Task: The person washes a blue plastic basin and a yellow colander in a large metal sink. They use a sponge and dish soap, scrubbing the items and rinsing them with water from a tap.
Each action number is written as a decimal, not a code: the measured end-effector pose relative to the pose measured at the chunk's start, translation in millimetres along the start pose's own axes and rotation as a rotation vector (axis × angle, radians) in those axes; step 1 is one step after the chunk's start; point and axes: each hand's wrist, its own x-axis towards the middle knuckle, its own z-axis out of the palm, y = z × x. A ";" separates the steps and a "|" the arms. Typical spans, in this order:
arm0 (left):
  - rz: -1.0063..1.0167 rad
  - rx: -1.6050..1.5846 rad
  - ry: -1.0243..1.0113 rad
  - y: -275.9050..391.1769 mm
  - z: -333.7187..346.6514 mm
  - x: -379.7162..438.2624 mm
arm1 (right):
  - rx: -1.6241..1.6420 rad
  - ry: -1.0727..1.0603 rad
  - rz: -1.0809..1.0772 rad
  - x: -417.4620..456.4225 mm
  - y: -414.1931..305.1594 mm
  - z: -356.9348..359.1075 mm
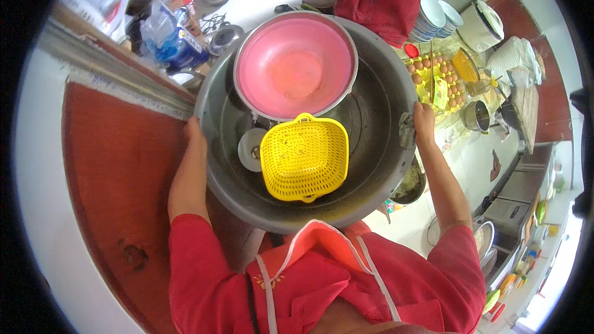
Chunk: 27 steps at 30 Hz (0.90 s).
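Note:
Between my two hands is a large grey basin [371, 185], held in front of my body. My left hand [195, 131] grips its left rim. On the opposite side my right hand [424, 123] is closed on the rim, beside a bunched cloth [407, 131] draped over the edge. Inside the basin sits a pink bowl [297, 67] at the far side. Nearer me lies a yellow plastic colander basket [305, 157] with small bits stuck in it. A white bowl [250, 150] is partly hidden under the basket.
A red-brown panel [120, 185] and door frame stand close on my left. To the right a counter carries egg trays [434, 79], stacked bowls [431, 16] and a rice cooker [482, 25]. A pan [410, 185] stands below the basin's right side. A red garment [380, 0] is ahead.

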 end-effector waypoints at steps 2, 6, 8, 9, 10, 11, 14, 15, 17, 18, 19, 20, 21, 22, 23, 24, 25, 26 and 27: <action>0.049 -0.034 0.004 18.8 26.7 23.7 | 0.065 0.017 0.059 4.6 12.9 19.2; 0.074 0.053 -0.013 77.5 95.1 19.8 | 0.122 0.081 0.132 -4.8 0.0 40.8; 0.185 0.092 0.015 101.3 83.1 84.5 | 0.270 0.055 0.152 2.5 -16.0 74.0; 0.179 0.064 0.004 110.9 86.8 106.2 | 0.301 0.031 0.158 11.1 -7.9 89.6; 0.173 0.041 -0.010 136.6 89.6 123.4 | 0.331 0.009 0.170 17.6 -8.9 104.4; 0.167 0.015 -0.018 157.4 89.7 137.2 | 0.362 -0.020 0.179 24.3 -11.5 121.4; 0.241 0.082 -0.022 204.9 141.1 104.3 | 0.435 0.007 0.279 34.7 -29.2 143.7; 0.269 0.121 -0.009 220.9 141.0 98.3 | 0.455 -0.021 0.283 41.3 -36.3 154.4; 0.331 0.160 0.006 245.4 151.4 109.3 | 0.475 -0.036 0.288 57.7 -50.0 168.4; 0.361 0.183 0.017 259.8 155.8 117.5 | 0.485 -0.047 0.293 67.9 -57.2 177.4; 0.366 0.214 0.038 273.6 159.3 126.3 | 0.499 -0.045 0.292 78.5 -65.4 187.7; 0.369 0.246 0.056 287.9 164.0 136.4 | 0.513 -0.041 0.293 88.9 -74.4 198.5; 0.367 0.280 0.071 298.4 171.2 149.6 | 0.521 -0.035 0.297 97.9 -84.0 209.4; 0.323 0.236 0.109 306.5 172.8 175.0 | 0.520 -0.050 0.302 109.8 -97.1 219.6; 0.309 0.321 0.165 315.7 167.8 200.2 | 0.540 -0.084 0.306 119.7 -111.0 231.3; 0.292 0.411 0.194 325.4 181.8 221.1 | 0.552 -0.093 0.319 131.1 -121.1 241.8; 0.286 0.495 0.217 342.1 199.1 244.0 | 0.573 -0.094 0.328 146.2 -129.7 254.1; 0.314 0.565 0.154 357.3 205.2 265.9 | 0.507 -0.091 0.302 157.7 -131.9 276.2; 0.353 0.622 0.061 366.2 226.6 288.1 | 0.438 -0.054 0.270 176.2 -117.6 299.7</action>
